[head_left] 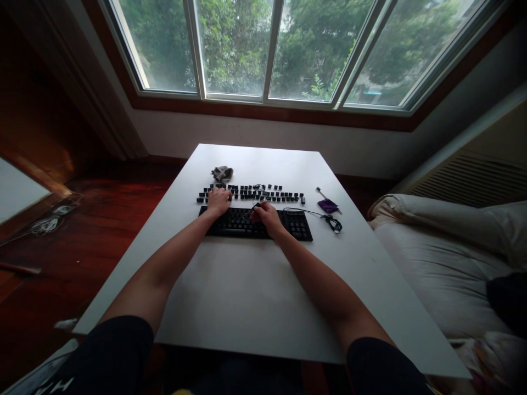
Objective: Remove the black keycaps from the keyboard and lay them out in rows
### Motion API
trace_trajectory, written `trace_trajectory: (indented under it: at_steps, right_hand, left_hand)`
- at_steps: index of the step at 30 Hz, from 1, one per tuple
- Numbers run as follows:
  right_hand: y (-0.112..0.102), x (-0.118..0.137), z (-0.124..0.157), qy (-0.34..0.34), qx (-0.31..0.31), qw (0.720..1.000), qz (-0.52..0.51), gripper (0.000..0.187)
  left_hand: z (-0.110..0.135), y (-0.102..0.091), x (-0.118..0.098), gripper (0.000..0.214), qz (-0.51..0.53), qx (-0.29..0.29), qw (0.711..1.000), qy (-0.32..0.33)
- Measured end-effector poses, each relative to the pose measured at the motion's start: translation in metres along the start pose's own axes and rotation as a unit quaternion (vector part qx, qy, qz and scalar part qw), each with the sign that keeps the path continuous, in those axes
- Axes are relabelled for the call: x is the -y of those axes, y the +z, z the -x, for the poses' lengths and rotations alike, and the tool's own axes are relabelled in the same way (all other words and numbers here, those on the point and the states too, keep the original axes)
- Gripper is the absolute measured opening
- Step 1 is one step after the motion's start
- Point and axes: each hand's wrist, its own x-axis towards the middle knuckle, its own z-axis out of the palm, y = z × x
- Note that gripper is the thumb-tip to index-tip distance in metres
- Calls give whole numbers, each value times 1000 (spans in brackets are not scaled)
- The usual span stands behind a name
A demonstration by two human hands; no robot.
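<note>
White table (247, 296) nearest, both forearms stretched over it to black kbd (230, 226) mid-table. R hand (268, 215) rests on kbd centre, fingers curled shut round small dark tool (254, 208), too small to ID; L hand (218, 200) palm down at kbd's top-left edge, fingers reaching into the keycaps (267, 194), can't tell if it grips anything. Keycaps lie loose in rows just behind kbd, grey cloth (222, 174) behind them on left, black cable (331, 221) and purple pouch (328, 205) right of kbd, window (272, 49) beyond table's far end.
</note>
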Motion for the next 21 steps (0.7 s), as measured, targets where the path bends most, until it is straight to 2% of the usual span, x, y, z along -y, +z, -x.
trace_trajectory:
  at_steps: [6,9,12,16,19,21]
  right_hand:
    - [7,-6,-6,-34,58,996,60,23]
    - [16,-5,-9,-74,96,984,130,18]
    - [26,1,-12,-137,104,954,244,13]
    - [36,15,-20,-195,114,897,381,12]
    - [42,23,-27,-202,147,862,442,10]
    - [45,26,-33,-194,180,850,455,10]
  left_hand:
    - [20,-10,7,18,38,-57,997,29]
    - [33,-14,9,17,58,-62,995,56]
    - [45,-16,9,17,80,-47,991,92]
    - [57,-18,10,18,82,-26,988,128]
    - [62,-18,12,18,76,-22,988,136]
    - [64,-18,13,17,73,-22,987,140]
